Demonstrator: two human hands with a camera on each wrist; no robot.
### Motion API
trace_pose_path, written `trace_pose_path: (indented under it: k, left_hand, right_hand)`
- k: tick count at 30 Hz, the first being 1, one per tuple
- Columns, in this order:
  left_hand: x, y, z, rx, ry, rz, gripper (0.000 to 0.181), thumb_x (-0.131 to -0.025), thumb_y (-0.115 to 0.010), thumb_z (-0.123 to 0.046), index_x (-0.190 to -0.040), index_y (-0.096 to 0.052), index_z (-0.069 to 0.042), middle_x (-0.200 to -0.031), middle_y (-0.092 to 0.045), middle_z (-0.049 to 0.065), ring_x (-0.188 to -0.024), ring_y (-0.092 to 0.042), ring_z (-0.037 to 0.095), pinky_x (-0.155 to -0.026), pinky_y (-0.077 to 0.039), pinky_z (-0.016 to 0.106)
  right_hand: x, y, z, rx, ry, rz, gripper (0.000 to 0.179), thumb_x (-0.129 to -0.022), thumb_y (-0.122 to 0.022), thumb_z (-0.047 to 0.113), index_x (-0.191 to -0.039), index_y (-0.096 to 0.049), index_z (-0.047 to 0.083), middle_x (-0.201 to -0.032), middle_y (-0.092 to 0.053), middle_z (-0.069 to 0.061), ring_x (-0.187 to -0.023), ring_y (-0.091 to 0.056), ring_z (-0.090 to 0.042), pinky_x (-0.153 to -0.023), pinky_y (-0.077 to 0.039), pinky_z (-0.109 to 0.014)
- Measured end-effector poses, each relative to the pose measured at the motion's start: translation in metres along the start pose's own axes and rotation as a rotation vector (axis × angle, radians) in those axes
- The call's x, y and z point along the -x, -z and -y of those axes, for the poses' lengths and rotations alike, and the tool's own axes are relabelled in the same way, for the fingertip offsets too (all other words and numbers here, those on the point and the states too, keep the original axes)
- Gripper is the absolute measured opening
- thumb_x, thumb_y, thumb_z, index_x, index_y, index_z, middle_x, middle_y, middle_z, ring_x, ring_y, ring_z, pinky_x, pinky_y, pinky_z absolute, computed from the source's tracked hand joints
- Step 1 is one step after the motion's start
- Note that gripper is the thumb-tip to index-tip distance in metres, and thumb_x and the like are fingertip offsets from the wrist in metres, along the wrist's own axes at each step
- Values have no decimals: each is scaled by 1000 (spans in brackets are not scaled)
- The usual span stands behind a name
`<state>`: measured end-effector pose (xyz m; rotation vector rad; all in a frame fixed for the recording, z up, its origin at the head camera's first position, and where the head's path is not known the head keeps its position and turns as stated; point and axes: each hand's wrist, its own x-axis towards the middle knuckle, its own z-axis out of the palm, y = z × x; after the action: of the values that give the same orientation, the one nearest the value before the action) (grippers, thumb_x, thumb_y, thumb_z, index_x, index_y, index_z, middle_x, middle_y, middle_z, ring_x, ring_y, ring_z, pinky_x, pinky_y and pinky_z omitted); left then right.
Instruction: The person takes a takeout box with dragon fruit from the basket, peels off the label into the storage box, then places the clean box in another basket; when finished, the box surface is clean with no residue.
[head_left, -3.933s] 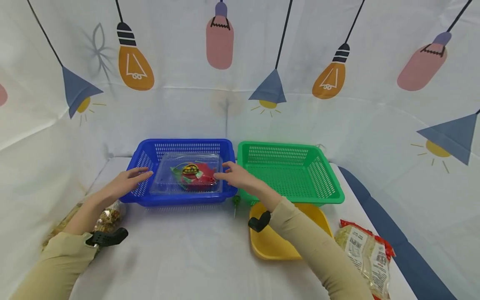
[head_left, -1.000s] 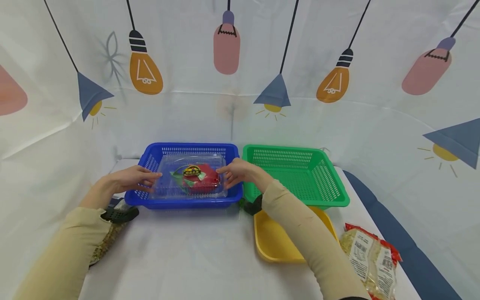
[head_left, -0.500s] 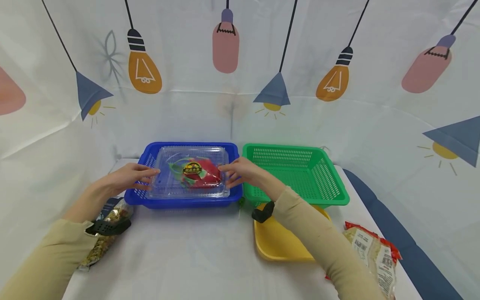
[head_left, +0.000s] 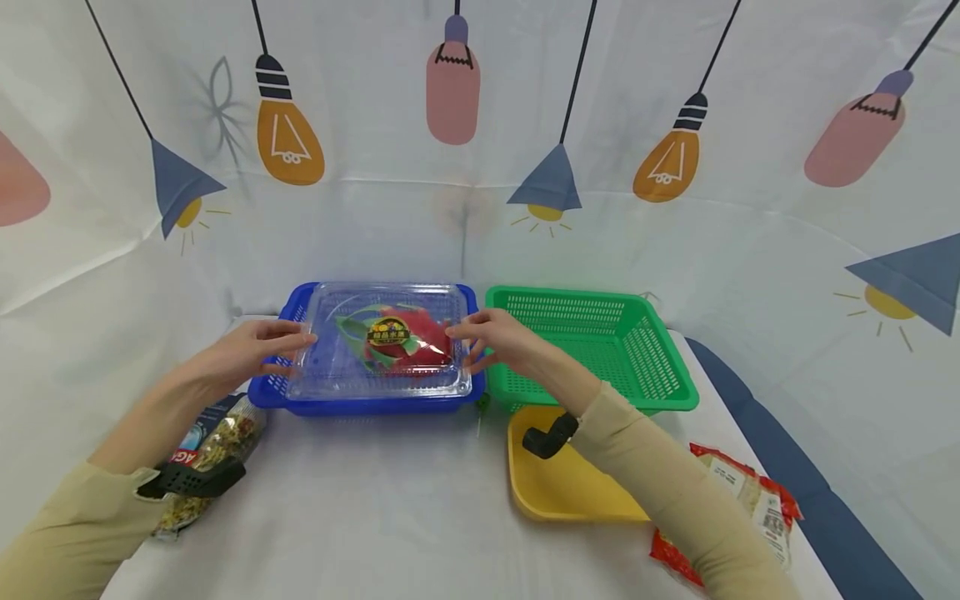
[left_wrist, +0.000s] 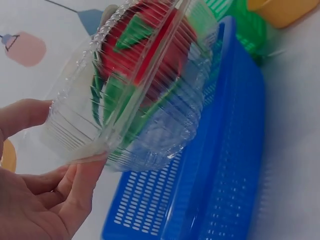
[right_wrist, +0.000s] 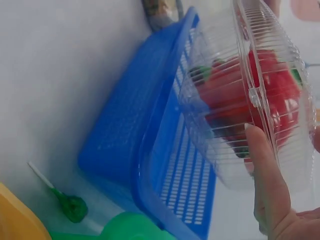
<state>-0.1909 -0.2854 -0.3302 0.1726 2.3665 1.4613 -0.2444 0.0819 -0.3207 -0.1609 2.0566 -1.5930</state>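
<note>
A clear plastic clamshell box with a dark and yellow label is held up over the blue basket. Inside it lies a red dragon fruit with green leafy tips. My left hand pinches the box's left end, thumb and fingers on opposite faces, as the left wrist view shows. At the right end, my right hand grips the box between thumb and fingers. In the right wrist view the basket's slotted floor shows beneath the box.
Right of the blue basket stands a green basket, with a yellow tray in front. A green lollipop lies between them. A bag of dried mix is at left, a red-edged bag at right.
Both hands have closed in on the box ends and taken hold. The box has risen out of the blue basket, its lid now tilted more toward the head camera.
</note>
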Motion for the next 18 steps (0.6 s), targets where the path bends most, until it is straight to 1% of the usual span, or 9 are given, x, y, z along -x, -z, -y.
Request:
trace_pose_path:
  k: [2, 4, 6, 8, 10, 12, 14, 16, 18]
  left_hand:
    - [4, -2, 0, 5, -8, 5, 74, -106, -50, -36, -153, -19, 11, -156, -25, 32, -117, -60, 22, -93, -56, 38]
    - [9, -4, 0, 9, -16, 4, 74, -106, -50, -34, -154, -16, 11, -157, -21, 32, -117, -58, 21, -91, -57, 36]
    - [13, -7, 1, 3, -22, -1, 74, -106, -50, -34, -154, -15, 11, -158, -19, 32, -114, -59, 18, -89, -57, 34]
    - [18, -11, 2, 1, -25, -4, 74, -106, -50, -34, -155, -14, 10, -159, -17, 31, -110, -59, 13, -86, -56, 32]
    - [24, -14, 4, 19, -27, -8, 74, -106, -51, -32, -156, -13, 8, -160, -17, 30, -106, -57, 6, -83, -55, 31]
    - [29, -18, 6, 46, -38, -13, 75, -105, -52, -30, -157, -11, 5, -158, -19, 29, -104, -55, 2, -79, -55, 31]
    - [34, -22, 8, 74, -53, -20, 74, -104, -52, -27, -159, -10, 1, -150, -28, 26, -103, -55, 2, -76, -54, 31]
    - [39, -26, 8, 93, -60, -27, 75, -103, -53, -26, -160, -9, -3, -137, -36, 20, -102, -55, 4, -74, -54, 31]
    - [45, -30, 9, 105, -75, -32, 75, -103, -53, -24, -160, -8, -4, -125, -39, 13, -100, -54, 8, -71, -53, 31]
  right_hand:
    - [6, 0, 0, 3, 3, 10, 37, -95, -70, 24, -118, -53, 1, -121, -61, -14, -68, -67, -21, -73, -62, -40]
    - [12, -2, 0, 4, 9, 20, 37, -95, -70, 23, -119, -52, 1, -122, -62, -13, -67, -68, -20, -73, -62, -40]
    - [18, -4, -3, 5, 18, 29, 41, -95, -70, 23, -124, -51, 1, -113, -65, -12, -65, -68, -19, -72, -62, -39]
    - [24, -6, -5, 1, 25, 42, 47, -95, -69, 22, -131, -48, 0, -96, -67, -10, -64, -67, -19, -71, -62, -38]
    - [30, -8, -8, -4, 29, 58, 54, -96, -68, 22, -139, -44, 0, -82, -66, -7, -63, -66, -18, -70, -62, -38]
    - [34, -9, -12, -8, 28, 73, 62, -95, -68, 23, -145, -38, 1, -75, -64, -7, -62, -66, -18, -70, -62, -38]
    - [40, -10, -15, 0, 29, 82, 68, -95, -69, 24, -149, -34, 2, -80, -63, -8, -63, -66, -18, -70, -62, -38]
    - [45, -11, -17, 8, 33, 89, 73, -95, -69, 24, -152, -30, 2, -89, -63, -10, -65, -66, -19, -70, -62, -39]
    - [50, -12, -20, 20, 40, 97, 78, -94, -71, 25, -154, -27, 3, -98, -61, -11, -67, -67, -20, -70, -62, -39]
